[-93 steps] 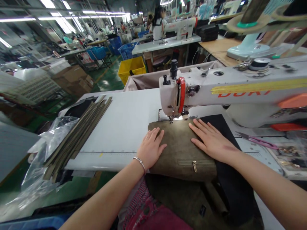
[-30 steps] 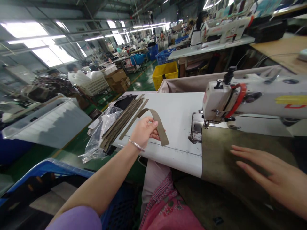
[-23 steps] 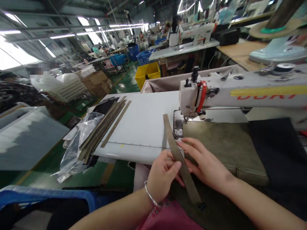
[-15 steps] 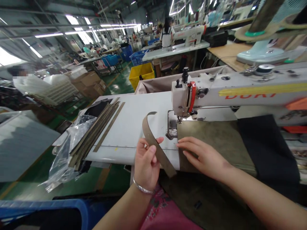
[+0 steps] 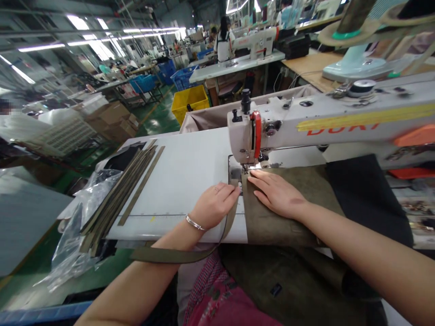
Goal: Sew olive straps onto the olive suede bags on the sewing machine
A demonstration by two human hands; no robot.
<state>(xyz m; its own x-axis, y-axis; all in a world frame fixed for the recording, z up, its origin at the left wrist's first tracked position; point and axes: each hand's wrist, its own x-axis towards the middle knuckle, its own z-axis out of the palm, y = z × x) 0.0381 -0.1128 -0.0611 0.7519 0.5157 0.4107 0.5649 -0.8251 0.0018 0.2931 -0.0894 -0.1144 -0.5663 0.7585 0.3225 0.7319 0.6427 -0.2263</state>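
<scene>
My left hand (image 5: 217, 203) is closed, pinching one end of an olive fabric strip (image 5: 173, 255) beside the needle area. The strip's rest loops down over the table edge and across my left forearm. My right hand (image 5: 277, 190) lies flat, fingers stretched out, on an olive fabric panel (image 5: 288, 231). Its fingertips are close to the presser foot of the sewing machine (image 5: 243, 140). The panel's left edge runs near the foot, and black fabric (image 5: 370, 194) adjoins it on the right. My left fingers partly hide the metal needle plate (image 5: 234, 167).
A pile of olive strips (image 5: 118, 194) and one separate strip (image 5: 141, 188) lie on the white tabletop (image 5: 190, 158) to the left. Clear plastic (image 5: 78, 231) hangs off that side. More olive fabric (image 5: 292, 280) drapes over my lap. Behind the table stands a yellow bin (image 5: 190, 103).
My left hand has brought the strip's end right, down beside the needle plate; its tail now swings left across my forearm. My right hand has slid forward toward the presser foot.
</scene>
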